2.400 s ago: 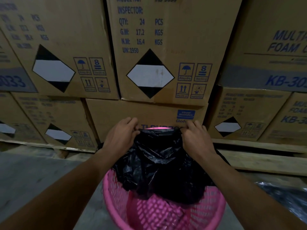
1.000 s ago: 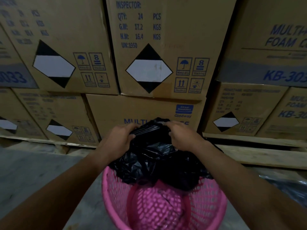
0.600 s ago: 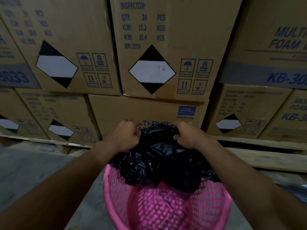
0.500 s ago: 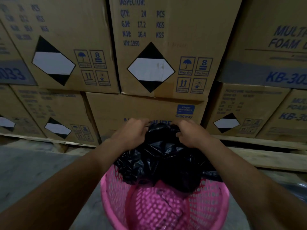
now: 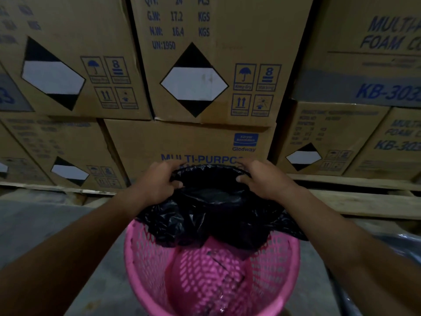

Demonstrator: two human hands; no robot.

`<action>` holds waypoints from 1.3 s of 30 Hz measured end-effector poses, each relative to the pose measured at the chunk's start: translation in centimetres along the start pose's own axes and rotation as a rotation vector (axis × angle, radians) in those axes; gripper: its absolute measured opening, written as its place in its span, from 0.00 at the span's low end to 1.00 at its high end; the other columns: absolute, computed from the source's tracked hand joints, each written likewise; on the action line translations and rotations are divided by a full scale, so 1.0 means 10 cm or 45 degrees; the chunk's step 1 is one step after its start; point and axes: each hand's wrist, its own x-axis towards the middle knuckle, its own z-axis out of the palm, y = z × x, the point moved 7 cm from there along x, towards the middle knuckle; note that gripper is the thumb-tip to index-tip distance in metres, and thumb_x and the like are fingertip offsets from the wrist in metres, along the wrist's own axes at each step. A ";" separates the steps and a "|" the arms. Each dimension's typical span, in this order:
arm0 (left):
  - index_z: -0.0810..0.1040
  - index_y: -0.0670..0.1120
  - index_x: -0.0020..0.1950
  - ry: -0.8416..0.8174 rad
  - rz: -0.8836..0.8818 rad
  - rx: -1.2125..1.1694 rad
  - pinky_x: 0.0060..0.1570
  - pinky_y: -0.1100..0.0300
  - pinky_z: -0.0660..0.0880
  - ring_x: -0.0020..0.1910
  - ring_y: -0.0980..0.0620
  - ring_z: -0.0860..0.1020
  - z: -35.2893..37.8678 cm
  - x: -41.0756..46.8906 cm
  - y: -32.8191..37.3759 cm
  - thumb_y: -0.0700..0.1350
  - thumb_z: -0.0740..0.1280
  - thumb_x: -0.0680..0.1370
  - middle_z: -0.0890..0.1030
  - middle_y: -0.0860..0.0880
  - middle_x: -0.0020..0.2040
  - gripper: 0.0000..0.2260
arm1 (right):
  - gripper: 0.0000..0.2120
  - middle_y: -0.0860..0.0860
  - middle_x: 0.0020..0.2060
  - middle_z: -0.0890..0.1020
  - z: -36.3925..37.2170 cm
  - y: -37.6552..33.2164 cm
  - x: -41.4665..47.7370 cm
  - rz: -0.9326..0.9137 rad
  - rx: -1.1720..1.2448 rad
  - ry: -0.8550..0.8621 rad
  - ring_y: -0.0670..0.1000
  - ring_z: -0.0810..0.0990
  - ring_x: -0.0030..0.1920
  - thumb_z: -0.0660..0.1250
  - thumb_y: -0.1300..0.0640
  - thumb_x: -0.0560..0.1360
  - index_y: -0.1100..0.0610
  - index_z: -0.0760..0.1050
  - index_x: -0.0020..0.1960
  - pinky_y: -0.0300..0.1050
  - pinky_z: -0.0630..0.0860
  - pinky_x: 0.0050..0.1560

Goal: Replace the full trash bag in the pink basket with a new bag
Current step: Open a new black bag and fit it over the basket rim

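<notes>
1. A pink basket (image 5: 282,265) with latticed plastic walls stands on a grey concrete floor (image 5: 45,226), low in the middle of the view, and its inside bottom shows bare and pink.
2. A black trash bag (image 5: 211,215) hangs over the far part of the basket's rim, its crumpled lower folds spilling down over the near-left and right sides of that rim.
3. The bag's mouth is pulled open between the two hands, so a dark hollow shows just below its upper edge.
4. The left hand (image 5: 155,183) is closed on the left side of the bag's top edge, fingers curled over the plastic and the thumb pressed against it from the near side.
5. The right hand (image 5: 264,179) is closed on the right side of the same edge in the same way, thumb toward the middle.
6. Both bare forearms reach in from the lower corners and frame the basket.
7. Behind the basket, stacked cardboard boxes (image 5: 205,65) with blue print and black-and-white diamond labels fill the background.
8. The boxes rest on a wooden pallet (image 5: 355,201), whose planks run along the right, just beyond the right arm.
9. At the lower right edge lies something dark and shiny (image 5: 403,245), too cropped to identify.
</notes>
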 end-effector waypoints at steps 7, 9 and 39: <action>0.46 0.58 0.81 -0.254 -0.064 -0.032 0.64 0.63 0.68 0.70 0.50 0.72 0.14 -0.25 -0.15 0.46 0.76 0.73 0.71 0.49 0.74 0.48 | 0.34 0.56 0.79 0.59 0.21 0.03 -0.08 -0.009 -0.089 -0.226 0.61 0.60 0.76 0.59 0.61 0.83 0.48 0.45 0.82 0.57 0.65 0.72; 0.46 0.55 0.82 -0.221 -0.070 -0.016 0.65 0.65 0.64 0.73 0.49 0.69 0.09 -0.29 -0.11 0.51 0.73 0.75 0.69 0.48 0.76 0.45 | 0.34 0.56 0.79 0.58 0.15 0.04 -0.13 -0.003 -0.118 -0.223 0.61 0.59 0.77 0.60 0.56 0.83 0.49 0.44 0.82 0.57 0.65 0.73; 0.83 0.46 0.47 0.285 0.079 0.050 0.58 0.64 0.69 0.63 0.50 0.79 -0.35 -1.08 -0.01 0.44 0.75 0.72 0.81 0.48 0.64 0.06 | 0.25 0.50 0.79 0.59 0.00 0.02 -1.06 -0.003 -0.110 -0.014 0.55 0.66 0.75 0.68 0.45 0.78 0.56 0.73 0.71 0.51 0.70 0.69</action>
